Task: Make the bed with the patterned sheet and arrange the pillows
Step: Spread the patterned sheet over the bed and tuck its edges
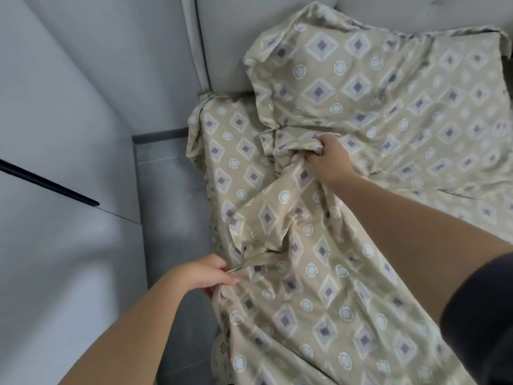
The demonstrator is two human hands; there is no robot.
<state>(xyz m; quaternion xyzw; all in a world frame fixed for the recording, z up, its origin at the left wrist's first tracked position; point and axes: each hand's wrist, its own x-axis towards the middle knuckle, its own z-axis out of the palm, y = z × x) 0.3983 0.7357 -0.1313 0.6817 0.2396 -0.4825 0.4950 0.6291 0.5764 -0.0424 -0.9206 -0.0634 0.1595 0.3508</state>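
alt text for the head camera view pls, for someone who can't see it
A person's right hand grips a bunch of the beige bed sheet printed with diamonds and circles, while the left hand pinches its edge at the side of the bed. What looks like a matching pillow leans against the pale grey padded headboard behind.
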